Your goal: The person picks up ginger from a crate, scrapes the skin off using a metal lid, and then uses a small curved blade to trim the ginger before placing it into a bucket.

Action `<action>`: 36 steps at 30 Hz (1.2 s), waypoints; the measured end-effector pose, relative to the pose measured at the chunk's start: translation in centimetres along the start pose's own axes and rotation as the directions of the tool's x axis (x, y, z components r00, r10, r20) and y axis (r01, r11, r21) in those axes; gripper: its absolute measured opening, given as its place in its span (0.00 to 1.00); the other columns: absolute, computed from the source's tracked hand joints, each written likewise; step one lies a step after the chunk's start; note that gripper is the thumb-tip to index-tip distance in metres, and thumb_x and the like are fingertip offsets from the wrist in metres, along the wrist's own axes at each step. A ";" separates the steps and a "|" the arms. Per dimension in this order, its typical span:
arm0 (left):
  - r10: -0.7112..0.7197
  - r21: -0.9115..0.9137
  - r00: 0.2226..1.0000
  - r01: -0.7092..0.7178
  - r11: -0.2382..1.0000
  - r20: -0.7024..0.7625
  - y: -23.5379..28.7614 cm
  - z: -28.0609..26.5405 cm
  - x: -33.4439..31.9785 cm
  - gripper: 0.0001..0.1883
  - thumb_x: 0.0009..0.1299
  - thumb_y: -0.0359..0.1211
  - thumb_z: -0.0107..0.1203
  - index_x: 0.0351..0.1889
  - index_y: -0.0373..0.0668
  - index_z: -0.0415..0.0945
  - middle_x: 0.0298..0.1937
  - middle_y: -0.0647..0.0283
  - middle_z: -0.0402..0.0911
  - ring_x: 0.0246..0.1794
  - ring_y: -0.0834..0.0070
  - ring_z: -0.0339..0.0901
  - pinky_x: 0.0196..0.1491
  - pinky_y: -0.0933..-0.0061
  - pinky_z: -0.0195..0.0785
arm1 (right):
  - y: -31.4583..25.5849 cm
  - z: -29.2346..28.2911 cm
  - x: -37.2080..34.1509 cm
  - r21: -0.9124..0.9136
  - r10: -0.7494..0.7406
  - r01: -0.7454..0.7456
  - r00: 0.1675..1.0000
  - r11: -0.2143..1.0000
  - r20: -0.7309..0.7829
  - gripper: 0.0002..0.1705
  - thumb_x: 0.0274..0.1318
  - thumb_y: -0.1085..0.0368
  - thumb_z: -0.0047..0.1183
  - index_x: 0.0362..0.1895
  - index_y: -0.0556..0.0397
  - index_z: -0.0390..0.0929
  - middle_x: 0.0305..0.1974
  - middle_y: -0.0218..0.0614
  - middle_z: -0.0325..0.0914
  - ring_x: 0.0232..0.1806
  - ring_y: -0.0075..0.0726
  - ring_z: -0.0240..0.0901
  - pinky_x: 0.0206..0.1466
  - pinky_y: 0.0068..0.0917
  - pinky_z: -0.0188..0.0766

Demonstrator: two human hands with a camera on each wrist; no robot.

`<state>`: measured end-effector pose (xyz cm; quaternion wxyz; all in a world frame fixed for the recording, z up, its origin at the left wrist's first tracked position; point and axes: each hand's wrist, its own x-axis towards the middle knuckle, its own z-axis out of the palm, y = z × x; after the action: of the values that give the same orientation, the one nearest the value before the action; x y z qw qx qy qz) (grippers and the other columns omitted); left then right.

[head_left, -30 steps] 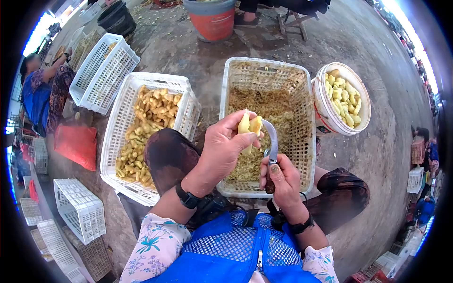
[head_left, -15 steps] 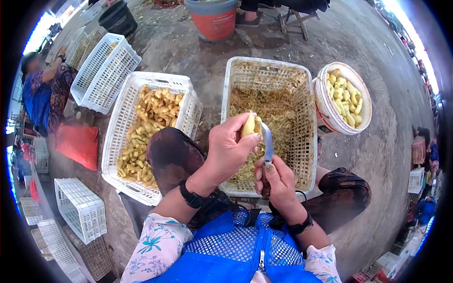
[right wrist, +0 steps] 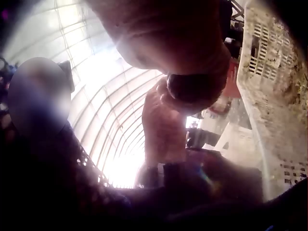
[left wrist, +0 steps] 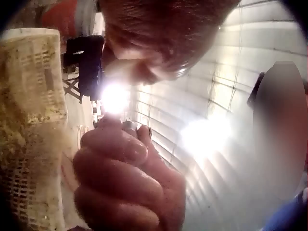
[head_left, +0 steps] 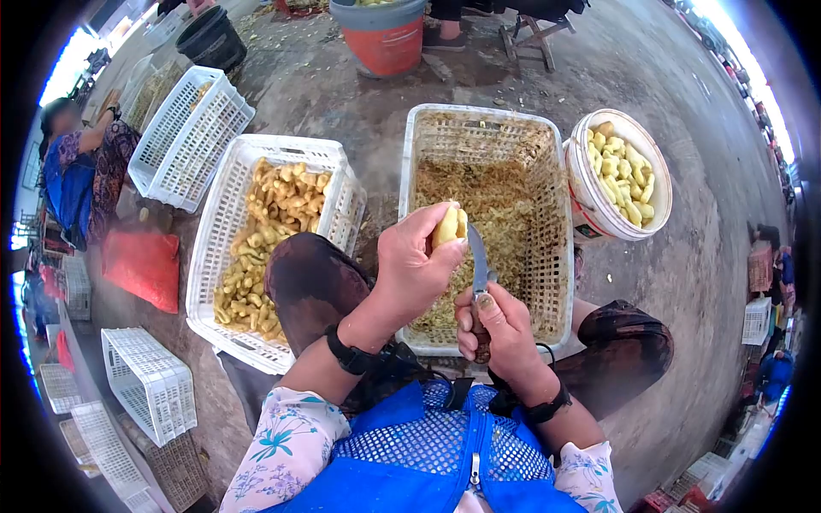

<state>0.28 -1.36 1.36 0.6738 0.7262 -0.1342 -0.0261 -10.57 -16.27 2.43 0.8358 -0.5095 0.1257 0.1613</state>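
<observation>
My left hand pinches a peeled, pale yellow piece of ginger between thumb and fingers, above the scrap crate. In my right hand is a knife with a curved blade, gripped by its brown handle. The blade points up, its tip close beside the ginger. In the left wrist view my left hand fills the top, with the curled right hand below. The right wrist view has the dark handle end showing from my right hand; the ginger is hidden there.
A white crate of peel scraps stands in front of me. Left of it, another crate holds unpeeled ginger; to the right, a white bucket holds peeled pieces. A red sack, further crates and a seated person are at left.
The ginger has turned in my left hand, so its second lobe no longer shows separately. My right hand and the knife have shifted slightly left, and the blade has dropped a little from the ginger's top.
</observation>
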 end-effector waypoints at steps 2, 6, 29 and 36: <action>0.066 0.045 0.998 -0.066 0.997 -0.011 0.2 0.0 0.1 0.20 0.67 0.24 0.61 0.59 0.30 0.77 0.43 0.58 0.84 0.37 0.77 0.81 0.41 0.75 0.76 | 0.0 0.0 0.0 0.010 0.003 -0.003 1.000 1.000 0.003 0.18 0.80 0.55 0.41 0.52 0.59 0.71 0.32 0.32 0.70 0.23 0.25 0.66 0.24 0.25 0.67; 0.256 0.218 0.966 -0.243 0.945 -0.035 0.4 0.4 0.3 0.21 0.64 0.25 0.62 0.57 0.31 0.78 0.41 0.55 0.84 0.37 0.70 0.83 0.41 0.70 0.76 | 0.6 -0.5 0.5 -0.053 -0.027 0.027 1.000 0.998 -0.009 0.18 0.80 0.54 0.41 0.52 0.59 0.71 0.32 0.32 0.70 0.23 0.25 0.66 0.25 0.25 0.67; -0.323 -0.569 0.912 0.410 0.713 0.253 0.3 -0.2 1.2 0.17 0.79 0.32 0.53 0.60 0.30 0.76 0.46 0.56 0.85 0.42 0.74 0.81 0.42 0.74 0.74 | 2.6 -2.1 0.8 -0.393 -0.198 0.161 0.979 0.906 -0.055 0.14 0.79 0.59 0.43 0.50 0.58 0.74 0.28 0.27 0.73 0.22 0.19 0.67 0.25 0.21 0.66; -0.328 -0.550 0.916 0.401 0.732 0.230 -0.2 0.4 1.2 0.10 0.74 0.27 0.58 0.51 0.35 0.77 0.39 0.60 0.84 0.38 0.78 0.79 0.38 0.76 0.71 | 3.7 -2.7 1.9 -0.637 -0.336 0.271 0.942 0.721 0.020 0.13 0.79 0.62 0.41 0.50 0.59 0.73 0.27 0.27 0.71 0.21 0.18 0.65 0.24 0.20 0.64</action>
<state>1.40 -1.99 1.27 0.8370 0.4912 -0.0138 -0.2406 -10.45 -16.79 -2.51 0.6239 -0.7807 0.0193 0.0301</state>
